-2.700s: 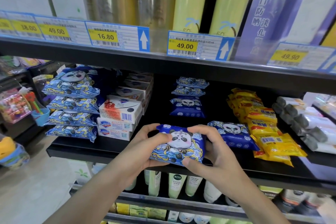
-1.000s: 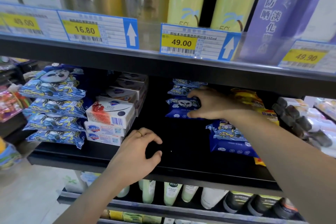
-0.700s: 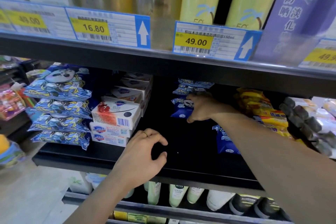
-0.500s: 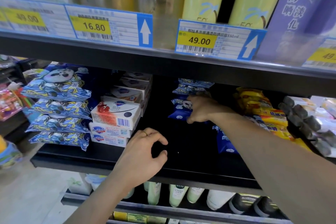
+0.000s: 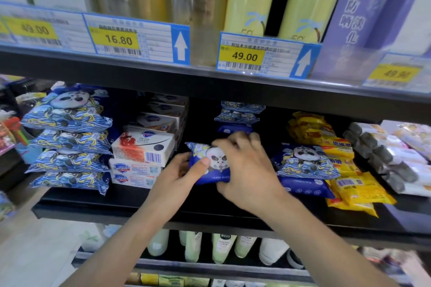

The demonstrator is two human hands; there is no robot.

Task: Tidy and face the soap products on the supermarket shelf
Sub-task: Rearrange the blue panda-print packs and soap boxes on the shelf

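Observation:
A small blue panda soap pack (image 5: 211, 165) is held over the middle of the black shelf (image 5: 112, 202). My left hand (image 5: 177, 179) grips its left end with the thumb on its front. My right hand (image 5: 247, 165) covers its right side, fingers curled over the top. Behind it a short stack of the same blue packs (image 5: 239, 114) lies deep on the shelf. To the right two more panda packs (image 5: 305, 165) are stacked near the front.
A tall stack of large panda packs (image 5: 67, 137) fills the left end, with white Safeguard soap boxes (image 5: 142, 151) beside it. Yellow soap packs (image 5: 345, 170) and grey-capped white packs (image 5: 387, 158) lie at the right. Price tags (image 5: 263, 56) line the shelf above.
My right hand pulled a panda pack forward from the rear stack. My left hand left the shelf floor and took hold of the pack's left end.

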